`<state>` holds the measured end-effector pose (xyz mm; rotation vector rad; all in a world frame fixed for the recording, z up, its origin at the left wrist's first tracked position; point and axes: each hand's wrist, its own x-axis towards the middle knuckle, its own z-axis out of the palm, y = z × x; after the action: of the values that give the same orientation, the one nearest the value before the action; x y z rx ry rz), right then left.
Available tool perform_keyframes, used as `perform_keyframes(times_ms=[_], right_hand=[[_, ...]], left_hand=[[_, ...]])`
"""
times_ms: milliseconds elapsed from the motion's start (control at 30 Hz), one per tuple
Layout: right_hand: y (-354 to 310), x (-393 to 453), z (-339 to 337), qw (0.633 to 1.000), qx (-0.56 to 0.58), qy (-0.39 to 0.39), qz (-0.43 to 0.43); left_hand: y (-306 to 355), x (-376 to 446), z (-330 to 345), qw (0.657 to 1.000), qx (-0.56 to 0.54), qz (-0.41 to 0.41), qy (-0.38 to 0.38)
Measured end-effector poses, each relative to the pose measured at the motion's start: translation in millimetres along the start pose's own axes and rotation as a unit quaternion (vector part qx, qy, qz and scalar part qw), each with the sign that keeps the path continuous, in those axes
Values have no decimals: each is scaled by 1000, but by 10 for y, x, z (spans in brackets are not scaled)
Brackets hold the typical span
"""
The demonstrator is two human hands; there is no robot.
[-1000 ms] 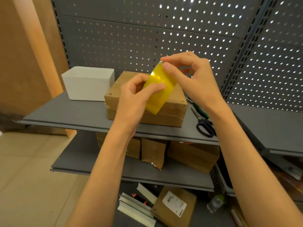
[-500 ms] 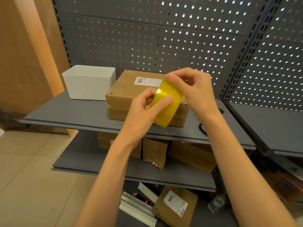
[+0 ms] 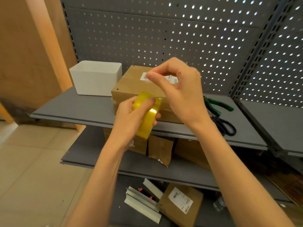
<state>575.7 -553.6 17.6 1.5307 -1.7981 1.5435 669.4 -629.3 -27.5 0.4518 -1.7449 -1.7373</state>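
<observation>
While the left grip clamps the yellow packing-tape roll at frame centre, before the cardboard box, the right grip pinches the peeled tape end just above.

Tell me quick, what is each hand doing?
Left hand: holds the yellow tape roll.
Right hand: pinches what looks like the tape end, stretched up from the roll.
</observation>
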Motion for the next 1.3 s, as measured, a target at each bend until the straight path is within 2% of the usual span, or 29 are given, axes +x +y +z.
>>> perform_keyframes(times_ms=[200, 367, 500, 700, 1000, 1200, 1300], right_hand=[[263, -30, 162, 990, 86, -11, 114], [303, -13, 276, 979, 142, -32, 146], [321, -27, 365, 980, 144, -10, 136], [296, -41, 535, 996, 69, 10, 63], [122, 61, 763, 997, 24, 72, -9], [-18, 254, 934, 994, 20, 99, -29], [26, 330, 1017, 995, 41, 92, 14]], left_hand=[[-63, -122, -20, 1000, -15, -25, 0], [-19, -147, -91, 998, -32, -47, -15], [-73, -137, -154, 997, -27, -66, -1], [-92, -125, -181, 991, -52, -116, 35], [64, -24, -446, 992, -37, -114, 41], [42, -10, -752, 991, 5, -126, 47], [75, 25, -937, 993, 37, -110, 35]])
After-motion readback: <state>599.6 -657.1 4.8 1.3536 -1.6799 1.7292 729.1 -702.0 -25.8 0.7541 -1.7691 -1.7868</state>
